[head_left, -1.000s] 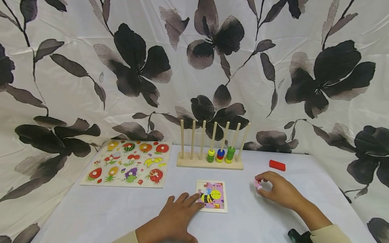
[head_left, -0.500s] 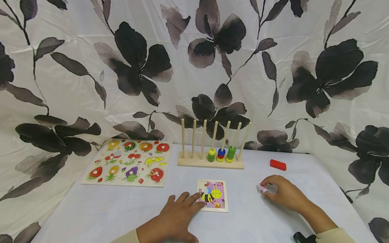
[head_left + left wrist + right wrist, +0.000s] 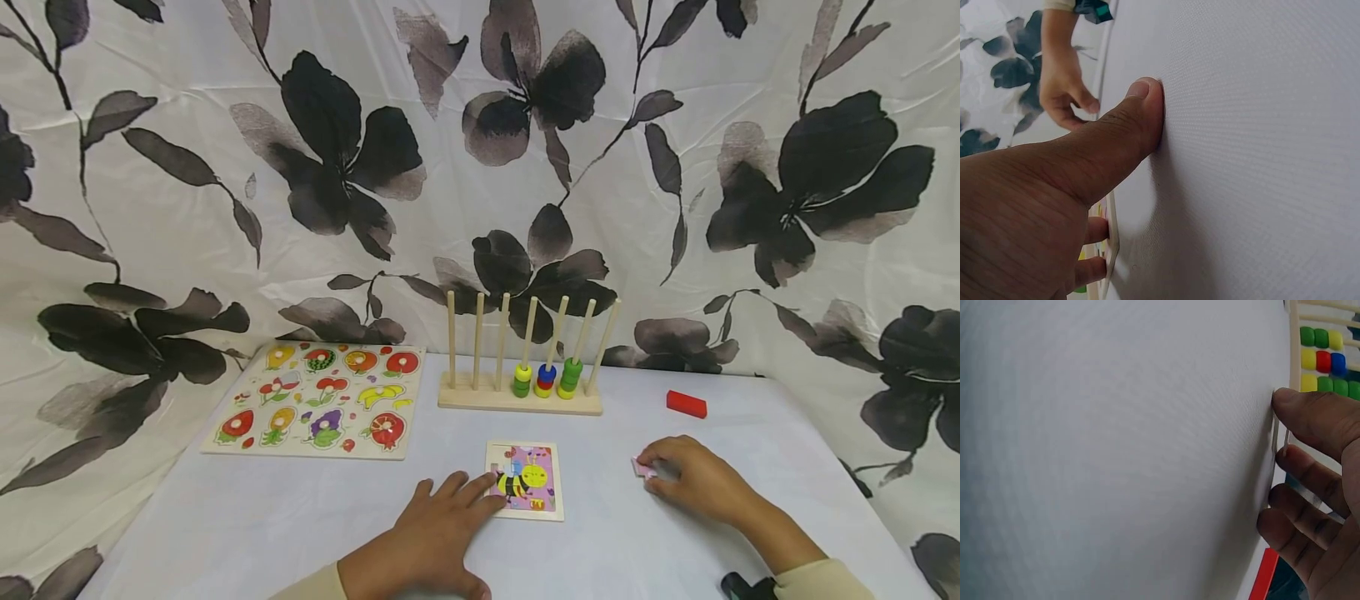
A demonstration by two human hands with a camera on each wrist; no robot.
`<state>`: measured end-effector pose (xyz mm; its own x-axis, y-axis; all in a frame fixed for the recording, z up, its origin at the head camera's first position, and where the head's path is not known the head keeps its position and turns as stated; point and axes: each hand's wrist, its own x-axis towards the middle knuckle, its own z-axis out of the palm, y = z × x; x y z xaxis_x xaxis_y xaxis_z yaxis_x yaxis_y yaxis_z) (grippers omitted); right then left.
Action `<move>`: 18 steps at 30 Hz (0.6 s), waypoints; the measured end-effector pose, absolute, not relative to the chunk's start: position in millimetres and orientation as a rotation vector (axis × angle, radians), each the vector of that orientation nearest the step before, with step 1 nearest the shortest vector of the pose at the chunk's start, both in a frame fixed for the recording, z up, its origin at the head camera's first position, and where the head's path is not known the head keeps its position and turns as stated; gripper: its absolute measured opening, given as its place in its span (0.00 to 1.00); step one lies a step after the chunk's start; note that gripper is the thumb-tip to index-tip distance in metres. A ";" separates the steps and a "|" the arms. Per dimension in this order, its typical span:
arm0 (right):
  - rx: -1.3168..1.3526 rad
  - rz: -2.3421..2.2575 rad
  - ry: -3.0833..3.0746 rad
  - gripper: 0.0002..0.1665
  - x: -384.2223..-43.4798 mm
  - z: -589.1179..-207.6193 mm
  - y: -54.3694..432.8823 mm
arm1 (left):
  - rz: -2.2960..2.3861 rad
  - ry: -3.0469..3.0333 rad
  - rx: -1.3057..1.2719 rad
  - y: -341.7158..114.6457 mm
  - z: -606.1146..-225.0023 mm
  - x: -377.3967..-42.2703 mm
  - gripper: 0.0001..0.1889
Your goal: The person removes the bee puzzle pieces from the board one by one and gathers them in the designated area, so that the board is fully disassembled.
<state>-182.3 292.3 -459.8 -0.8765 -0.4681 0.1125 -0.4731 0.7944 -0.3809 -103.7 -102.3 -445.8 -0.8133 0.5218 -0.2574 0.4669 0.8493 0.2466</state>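
Note:
My left hand [image 3: 438,537] lies with fingers spread on the white table, its fingertips on the left edge of a small bee picture puzzle [image 3: 558,490]. In the left wrist view the thumb [image 3: 1141,112] is stretched out over the cloth. To the right of the puzzle, my right hand [image 3: 697,479] pinches a small pink puzzle piece [image 3: 640,468] between thumb and fingers, low at the tabletop. Only thin edges of what it holds show in the right wrist view, and the fingers hide part of the piece.
A wooden peg stand [image 3: 517,402] with coloured beads on three pegs stands behind the puzzle. At the back left lies a fruit peg board [image 3: 300,454]. A red block [image 3: 686,405] lies beyond my right hand. Floral cloth [image 3: 480,192] hangs behind the table.
My right hand has moved slightly right and lower with the pink piece, whose visible side now looks flatter. My left hand has stayed at the puzzle.

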 end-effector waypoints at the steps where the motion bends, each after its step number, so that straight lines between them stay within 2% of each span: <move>1: 0.777 0.632 -2.968 0.17 -182.6 -459.8 291.8 | 0.247 2.710 0.745 -102.4 -445.7 -103.6 0.56; 14: 0.800 0.620 -3.003 0.14 -182.1 -456.6 289.0 | 0.235 2.712 0.728 -101.7 -447.5 -104.4 0.56; 18: 0.805 0.639 -2.993 0.10 -181.9 -456.2 288.5 | 0.233 2.712 0.733 -101.7 -448.2 -104.5 0.55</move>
